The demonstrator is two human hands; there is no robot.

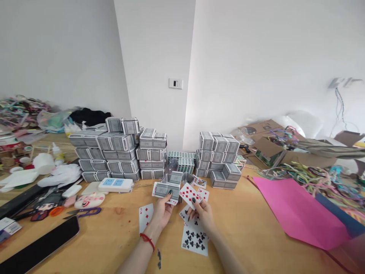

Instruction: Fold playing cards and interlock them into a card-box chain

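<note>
My left hand (163, 211) pinches a folded playing-card piece (164, 190) with a grey patterned back, thumb on top. Between the fingers of my right hand (203, 214) is a ten of diamonds playing card (188, 195), face up and tilted. Under and beside the right hand lie loose cards, among them a ten of clubs (195, 239). A three of diamonds (145, 217) lies left of my left wrist. More folded grey card pieces (188, 177) stand just behind both hands.
Stacked blocks of folded cards rise at the left (119, 156) and right (218, 154). A phone (42, 245), scissors (85, 212) and a white box with blue labels (115, 185) lie left. Pink paper (299, 213), yarn (291, 173) and a cardboard box (296, 156) occupy the right.
</note>
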